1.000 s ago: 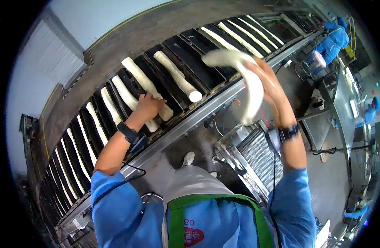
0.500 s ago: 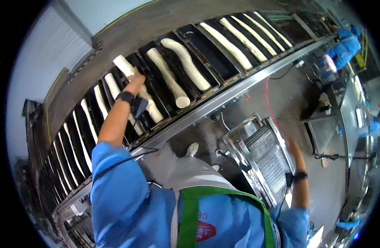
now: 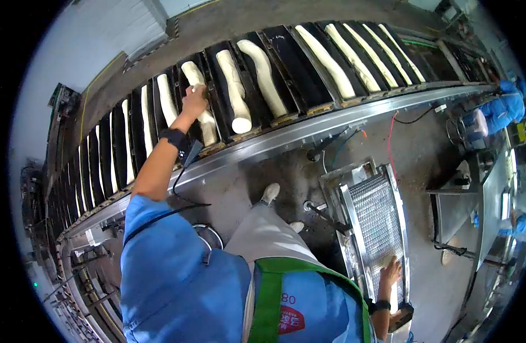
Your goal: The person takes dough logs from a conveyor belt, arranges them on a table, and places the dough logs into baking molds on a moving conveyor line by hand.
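My left hand [image 3: 195,100] is on a pale dough roll [image 3: 208,127] lying in a black tray, its fingers curled over the roll's middle. At the lower right, my right hand [image 3: 391,271] is at the lower part of a metal mesh conveyor [image 3: 373,214]. A pale piece [image 3: 394,296] shows beside that hand, and whether the fingers grip it is not clear. Just right of my left hand, another dough roll [image 3: 234,86] lies in its tray, and a curved roll [image 3: 264,77] fills the one after it.
A long row of black trays with dough rolls runs along a metal rail [image 3: 286,132]. One black tray [image 3: 295,67] holds no roll. A person in blue [image 3: 502,111] is at the far right near metal tables [image 3: 493,197]. A cable hangs from my left wrist.
The curved roll from my right hand now lies in a tray. My right hand has moved down to the mesh conveyor. My left hand has shifted to another spot along the trays.
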`<state>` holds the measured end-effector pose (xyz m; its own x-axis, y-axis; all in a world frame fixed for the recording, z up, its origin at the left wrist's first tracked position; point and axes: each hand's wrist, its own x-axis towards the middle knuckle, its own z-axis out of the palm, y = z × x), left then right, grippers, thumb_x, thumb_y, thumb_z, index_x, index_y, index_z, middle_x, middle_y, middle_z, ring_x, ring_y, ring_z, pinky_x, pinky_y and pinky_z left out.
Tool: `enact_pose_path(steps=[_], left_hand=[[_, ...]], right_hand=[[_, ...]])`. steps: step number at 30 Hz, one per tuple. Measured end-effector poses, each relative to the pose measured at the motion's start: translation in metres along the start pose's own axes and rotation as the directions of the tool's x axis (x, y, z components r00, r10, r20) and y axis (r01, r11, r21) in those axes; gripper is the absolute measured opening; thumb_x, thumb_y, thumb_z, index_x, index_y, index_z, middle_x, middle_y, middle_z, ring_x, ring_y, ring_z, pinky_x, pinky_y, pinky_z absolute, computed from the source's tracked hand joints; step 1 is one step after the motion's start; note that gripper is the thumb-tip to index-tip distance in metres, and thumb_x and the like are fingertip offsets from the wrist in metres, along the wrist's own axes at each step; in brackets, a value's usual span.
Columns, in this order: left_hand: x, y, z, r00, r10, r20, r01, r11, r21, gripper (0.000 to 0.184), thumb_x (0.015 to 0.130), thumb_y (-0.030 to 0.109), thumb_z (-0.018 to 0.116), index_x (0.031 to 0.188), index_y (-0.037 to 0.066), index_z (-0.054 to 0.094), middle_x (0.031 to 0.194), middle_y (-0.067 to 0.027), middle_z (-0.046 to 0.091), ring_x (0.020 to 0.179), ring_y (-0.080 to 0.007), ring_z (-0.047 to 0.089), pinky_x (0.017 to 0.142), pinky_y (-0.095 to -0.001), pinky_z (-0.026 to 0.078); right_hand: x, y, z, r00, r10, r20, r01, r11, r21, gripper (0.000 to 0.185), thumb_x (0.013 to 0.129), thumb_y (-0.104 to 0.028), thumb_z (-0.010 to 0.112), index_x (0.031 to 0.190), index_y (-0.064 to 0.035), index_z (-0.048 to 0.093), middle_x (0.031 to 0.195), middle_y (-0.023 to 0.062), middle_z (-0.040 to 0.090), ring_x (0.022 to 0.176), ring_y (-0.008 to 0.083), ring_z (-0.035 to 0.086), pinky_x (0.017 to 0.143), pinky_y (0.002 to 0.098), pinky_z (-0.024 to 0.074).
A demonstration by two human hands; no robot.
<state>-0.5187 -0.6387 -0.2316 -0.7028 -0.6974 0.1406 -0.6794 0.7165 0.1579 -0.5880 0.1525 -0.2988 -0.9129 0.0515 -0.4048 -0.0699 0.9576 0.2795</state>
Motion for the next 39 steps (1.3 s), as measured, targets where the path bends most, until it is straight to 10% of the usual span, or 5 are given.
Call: enact_pose_path(steps=[9, 18, 25, 27, 39], left_hand=[[0.0, 0.123, -0.057, 0.666, 0.203, 0.718, -0.431, 0.89, 0.148, 0.049, 0.069, 0.053, 0.046, 0.109, 0.025, 0.052, 0.108, -0.0059, 0.052, 0.113, -0.0308, 0.028, 0.087, -0.0457, 0.02], [0.019, 0.084, -0.024, 0.897, 0.268, 0.353, -0.378, 0.878, 0.293, 0.074, 0.065, 0.05, 0.056, 0.123, 0.009, 0.035, 0.12, -0.0133, 0.039, 0.118, -0.0346, 0.025, 0.096, -0.0429, 0.016], [-0.011, 0.118, -0.043, 0.764, 0.242, 0.598, -0.385, 0.915, 0.122, 0.049, 0.068, 0.029, 0.059, 0.108, 0.004, 0.046, 0.108, -0.0208, 0.042, 0.098, -0.0284, 0.047, 0.077, -0.0411, 0.038], [-0.011, 0.127, -0.066, 0.731, 0.215, 0.647, -0.301, 0.953, 0.023, 0.043, 0.07, 0.028, 0.057, 0.105, 0.005, 0.05, 0.105, -0.018, 0.046, 0.098, -0.0278, 0.047, 0.076, -0.0408, 0.039], [0.015, 0.193, 0.014, 0.659, 0.598, 0.455, -0.671, 0.741, -0.001, 0.025, 0.065, 0.007, 0.051, 0.085, 0.017, 0.062, 0.096, -0.0067, 0.048, 0.099, -0.0246, 0.04, 0.08, -0.0396, 0.035]], right_hand=[[0.047, 0.057, -0.218, 0.977, 0.05, -0.209, 0.159, 0.485, 0.86, 0.053, 0.066, -0.001, 0.061, 0.115, 0.0026, 0.04, 0.107, 0.0139, 0.047, 0.096, 0.019, 0.046, 0.078, 0.0283, 0.0395], [0.05, -0.114, -0.402, 0.719, 0.171, -0.673, 0.691, -0.279, 0.667, 0.055, 0.067, -0.005, 0.06, 0.117, -0.0044, 0.037, 0.097, 0.0081, 0.049, 0.084, 0.015, 0.049, 0.069, 0.0253, 0.0414], [0.089, -0.331, -0.4, 0.719, -0.23, -0.656, 0.683, 0.061, 0.728, 0.054, 0.066, -0.021, 0.068, 0.108, -0.0004, 0.04, 0.092, 0.0111, 0.052, 0.081, 0.0206, 0.05, 0.072, 0.0299, 0.0416], [0.125, -0.374, -0.355, 0.22, -0.653, -0.725, 0.959, 0.01, 0.282, 0.051, 0.066, -0.014, 0.066, 0.11, -0.0029, 0.042, 0.103, 0.0142, 0.047, 0.094, 0.023, 0.046, 0.073, 0.0309, 0.0417], [0.186, -0.362, -0.293, 0.069, -0.806, -0.588, 0.975, -0.07, 0.209, 0.024, 0.071, -0.009, 0.057, 0.095, -0.0077, 0.056, 0.104, 0.0127, 0.05, 0.098, 0.0297, 0.043, 0.085, 0.0359, 0.0342]])
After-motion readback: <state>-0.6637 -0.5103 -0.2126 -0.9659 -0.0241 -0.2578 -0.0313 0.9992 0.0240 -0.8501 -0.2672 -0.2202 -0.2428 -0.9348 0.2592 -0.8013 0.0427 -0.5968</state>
